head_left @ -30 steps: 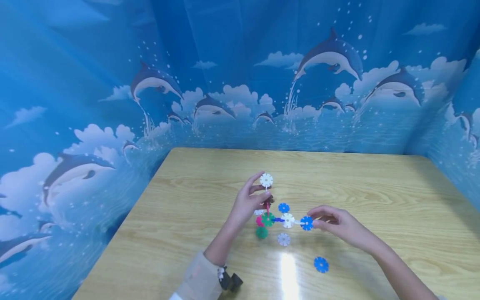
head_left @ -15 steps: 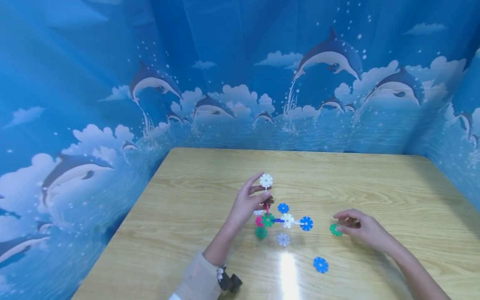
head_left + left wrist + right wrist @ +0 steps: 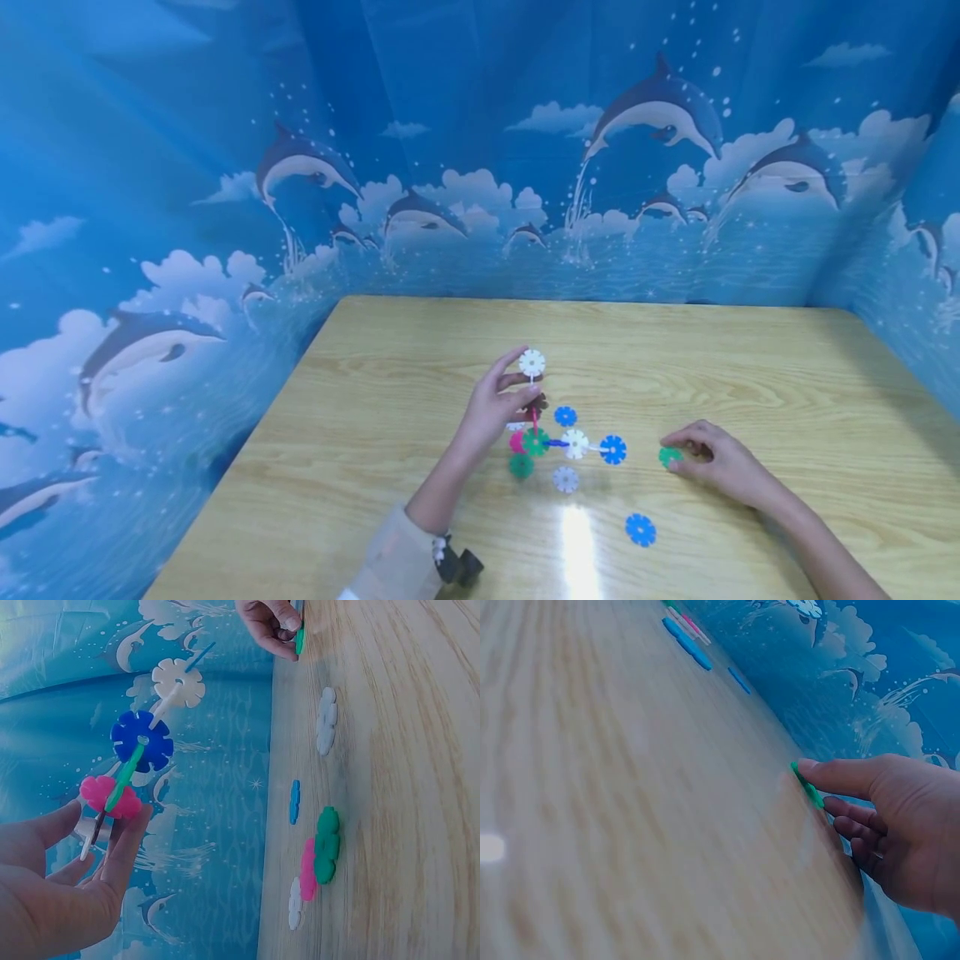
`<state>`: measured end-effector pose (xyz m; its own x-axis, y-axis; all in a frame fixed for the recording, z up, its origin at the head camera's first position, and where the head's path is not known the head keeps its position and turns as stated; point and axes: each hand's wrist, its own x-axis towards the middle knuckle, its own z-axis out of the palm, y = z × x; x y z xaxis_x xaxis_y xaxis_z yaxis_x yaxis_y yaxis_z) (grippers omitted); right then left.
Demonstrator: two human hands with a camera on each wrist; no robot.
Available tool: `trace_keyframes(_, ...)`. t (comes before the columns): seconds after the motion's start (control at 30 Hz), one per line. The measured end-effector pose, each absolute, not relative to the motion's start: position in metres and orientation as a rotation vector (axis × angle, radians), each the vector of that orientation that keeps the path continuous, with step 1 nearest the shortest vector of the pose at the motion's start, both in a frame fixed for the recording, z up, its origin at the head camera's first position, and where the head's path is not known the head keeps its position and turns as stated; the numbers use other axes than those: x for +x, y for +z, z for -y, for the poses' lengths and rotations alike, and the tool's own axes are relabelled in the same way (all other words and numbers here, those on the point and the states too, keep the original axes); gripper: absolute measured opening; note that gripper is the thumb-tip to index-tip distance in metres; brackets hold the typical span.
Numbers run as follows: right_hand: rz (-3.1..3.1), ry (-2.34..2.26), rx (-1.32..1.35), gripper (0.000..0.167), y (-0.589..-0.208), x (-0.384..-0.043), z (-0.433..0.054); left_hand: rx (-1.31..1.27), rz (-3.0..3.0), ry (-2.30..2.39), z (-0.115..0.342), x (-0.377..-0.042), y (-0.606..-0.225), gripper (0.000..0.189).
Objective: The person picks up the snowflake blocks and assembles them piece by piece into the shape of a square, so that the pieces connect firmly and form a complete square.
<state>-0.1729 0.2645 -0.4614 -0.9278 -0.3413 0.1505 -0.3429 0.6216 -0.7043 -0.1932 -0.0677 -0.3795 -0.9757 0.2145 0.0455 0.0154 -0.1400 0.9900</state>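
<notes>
In the head view my left hand (image 3: 498, 404) holds up a chain of notched snowflake discs. The chain runs from a white disc (image 3: 532, 362) at the top, through a green disc (image 3: 536, 442) and a white one (image 3: 575, 444), to a blue end disc (image 3: 612, 450). In the left wrist view the fingers are bent round its pink disc (image 3: 110, 796) end. Over to the right, my right hand (image 3: 723, 462) pinches a loose green snowflake disc (image 3: 808, 786) between thumb and fingers, low over the table.
Loose discs lie on the wooden table (image 3: 375, 375): a blue one (image 3: 641, 530) at the front, another blue one (image 3: 566, 416), a pale one (image 3: 566, 479) and a green one (image 3: 521, 466). A dolphin-print curtain (image 3: 480, 167) hangs behind the table.
My right hand has left the chain's blue end disc and moved right, where it now pinches the loose green disc. My left hand stays nearly in place with the chain.
</notes>
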Motion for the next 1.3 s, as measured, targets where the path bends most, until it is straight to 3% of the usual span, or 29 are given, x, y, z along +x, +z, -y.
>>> trace_keyframes(0.43, 2.780, 1.226, 0.655, 0.029, -0.459, -0.172, -0.264, 0.267, -1.933, 2.280, 0.068, -0.193, -0.380, 0.060)
trace_keyframes(0.73, 2.799, 1.279, 0.554, 0.024, -0.453, -0.172, -0.261, 0.269, -1.933, 2.276, 0.068, -0.193, -0.380, 0.058)
trace_keyframes(0.93, 2.845, 1.259, 0.469, 0.018, -0.443, -0.172, -0.257, 0.258, -1.935, 2.266, 0.067, -0.193, -0.380, 0.059)
trace_keyframes(1.3, 2.740, 1.288, 0.588, 0.015, -0.411, -0.185, -0.227, 0.248, -1.969, 2.238, 0.066, -0.192, -0.379, 0.060)
